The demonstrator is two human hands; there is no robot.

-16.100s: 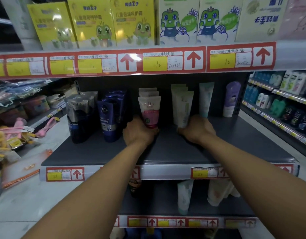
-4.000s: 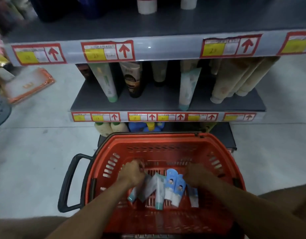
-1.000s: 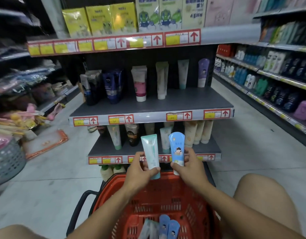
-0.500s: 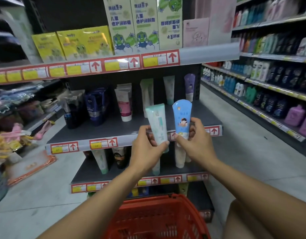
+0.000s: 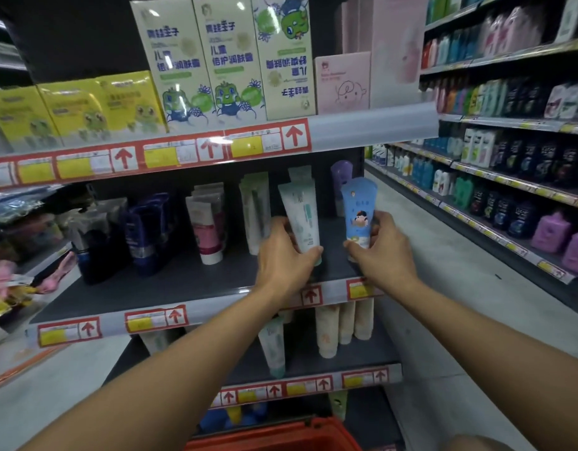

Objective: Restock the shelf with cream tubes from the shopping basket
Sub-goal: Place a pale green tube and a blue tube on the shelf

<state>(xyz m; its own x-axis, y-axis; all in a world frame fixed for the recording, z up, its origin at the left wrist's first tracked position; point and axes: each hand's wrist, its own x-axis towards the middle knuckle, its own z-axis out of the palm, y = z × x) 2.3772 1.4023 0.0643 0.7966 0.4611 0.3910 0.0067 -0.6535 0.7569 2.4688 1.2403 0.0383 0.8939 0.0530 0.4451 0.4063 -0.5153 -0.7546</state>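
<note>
Left grip (image 5: 282, 255) is wrapped round the lower end of a pale mint-and-white soft plastic cream tube (image 5: 302, 219); right grip (image 5: 383, 247) pinches the cap end of a light blue soft plastic cream tube with a cartoon child print (image 5: 359, 211). Both tubes upright, cap down, crimp up, held over the right part of the dark grey middle shelf (image 5: 183, 281), not yet set down. Likely light and squashy with a slick skin; the stiffer cap end is the safest hold, a mid-body squeeze would dent them. They look narrow-based, so probably tip easily once stood. White, pink and dark blue tubes stand further left on the same shelf. Red plastic shopping basket rim (image 5: 274, 437) shows at the bottom edge; its contents are out of view.
</note>
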